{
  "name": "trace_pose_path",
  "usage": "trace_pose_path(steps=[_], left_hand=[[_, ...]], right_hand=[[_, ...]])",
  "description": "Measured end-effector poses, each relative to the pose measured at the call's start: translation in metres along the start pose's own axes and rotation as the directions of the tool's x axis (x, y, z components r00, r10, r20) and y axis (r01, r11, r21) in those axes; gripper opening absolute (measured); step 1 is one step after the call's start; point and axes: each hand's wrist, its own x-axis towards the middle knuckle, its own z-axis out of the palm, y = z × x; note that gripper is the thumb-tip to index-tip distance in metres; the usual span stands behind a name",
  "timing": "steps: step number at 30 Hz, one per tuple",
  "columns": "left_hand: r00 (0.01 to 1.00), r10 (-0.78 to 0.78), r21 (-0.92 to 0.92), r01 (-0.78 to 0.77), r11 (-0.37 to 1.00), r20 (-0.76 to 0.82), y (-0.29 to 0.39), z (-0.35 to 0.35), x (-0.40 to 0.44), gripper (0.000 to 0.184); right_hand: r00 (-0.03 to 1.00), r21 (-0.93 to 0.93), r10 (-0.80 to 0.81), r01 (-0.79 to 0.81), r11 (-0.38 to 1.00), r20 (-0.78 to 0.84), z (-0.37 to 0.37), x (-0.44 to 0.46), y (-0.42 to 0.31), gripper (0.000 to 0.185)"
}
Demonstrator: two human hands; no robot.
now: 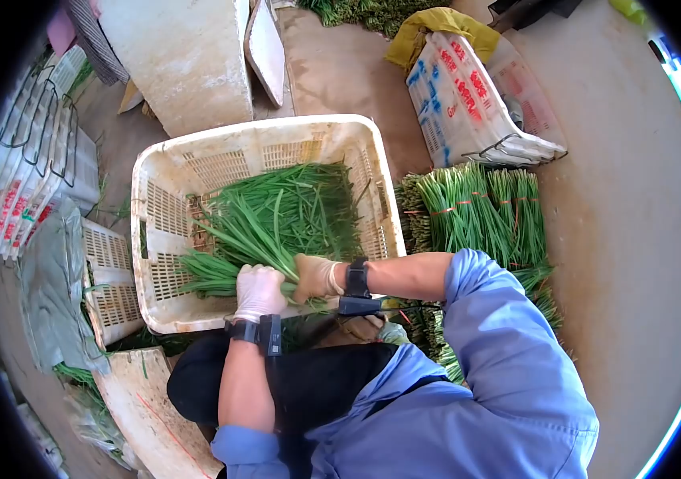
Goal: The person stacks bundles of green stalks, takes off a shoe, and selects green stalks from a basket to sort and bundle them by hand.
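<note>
A white gloved glove-covered fist, my left hand, is closed around a bunch of garlic chives over the near rim of the basket. Beside it my right hand, gloved too, is closed on the same bunch near its lower end. The long green leaves fan out away from me and to the left. Below them, loose leaves cover the bottom of a large white plastic basket with slotted walls. Both wrists wear black straps with small devices. What lies inside my fists is hidden.
Right of the basket, tied chive bundles with red bands are stacked on the floor. Behind them stand white crates with red writing and a yellow cloth. More crates and a grey-green sheet are at left. A pale board stands beyond the basket.
</note>
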Motion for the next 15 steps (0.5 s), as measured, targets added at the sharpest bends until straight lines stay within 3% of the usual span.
trace_pose_path(steps=[2, 4, 5, 7, 8, 9, 11, 12, 13, 14, 15], left_hand=[[0.999, -0.028, -0.004, 0.028, 1.000, -0.025, -0.002, -0.002, -0.001, 0.019], [0.975, -0.056, 0.018, 0.061, 0.998, -0.216, -0.008, -0.013, -0.004, 0.037], [0.950, -0.067, 0.028, 0.079, 0.996, -0.306, -0.011, -0.020, -0.007, 0.046], [0.854, -0.223, -0.036, 0.234, 0.972, -0.470, -0.012, -0.043, -0.018, 0.077], [0.819, -0.302, -0.047, 0.321, 0.946, -0.489, -0.021, -0.046, -0.024, 0.090], [0.741, -0.352, -0.109, 0.357, 0.928, -0.572, -0.027, -0.046, -0.029, 0.082], [0.684, -0.488, -0.274, 0.405, 0.872, -0.541, -0.045, -0.033, -0.040, 0.075], [0.671, -0.497, -0.287, 0.407, 0.867, -0.551, -0.045, -0.034, -0.047, 0.069], [0.637, -0.509, -0.297, 0.416, 0.859, -0.579, -0.044, -0.031, -0.052, 0.058], [0.620, -0.604, -0.512, 0.351, 0.784, -0.500, -0.049, -0.014, -0.052, 0.050], [0.618, -0.673, -0.697, 0.267, 0.666, -0.406, -0.054, 0.003, -0.053, 0.042]], right_hand=[[0.999, 0.053, -0.026, 0.024, 0.998, 0.034, -0.006, 0.004, -0.003, 0.049], [0.993, 0.129, -0.073, 0.061, 0.990, 0.091, -0.027, 0.001, -0.016, 0.046], [0.982, 0.299, -0.115, 0.066, 0.952, 0.148, -0.047, -0.011, -0.028, 0.040], [0.984, 0.342, -0.072, 0.012, 0.940, 0.164, -0.076, -0.005, -0.019, 0.035], [0.970, 0.440, -0.138, 0.036, 0.897, 0.202, -0.088, -0.005, -0.010, 0.037], [0.982, 0.183, -0.083, 0.051, 0.982, 0.173, -0.090, 0.039, 0.040, 0.040], [0.984, -0.025, -0.033, 0.038, 0.999, 0.176, -0.115, 0.053, 0.065, 0.048], [0.984, -0.018, 0.021, -0.018, 1.000, 0.175, -0.128, 0.060, 0.075, 0.046], [0.983, 0.113, -0.023, 0.002, 0.994, 0.181, -0.135, 0.074, 0.094, 0.040], [0.979, 0.155, 0.065, -0.095, 0.983, 0.192, -0.144, 0.052, 0.070, 0.025], [0.987, 0.103, 0.038, -0.054, 0.993, 0.158, -0.150, 0.044, 0.063, 0.023]])
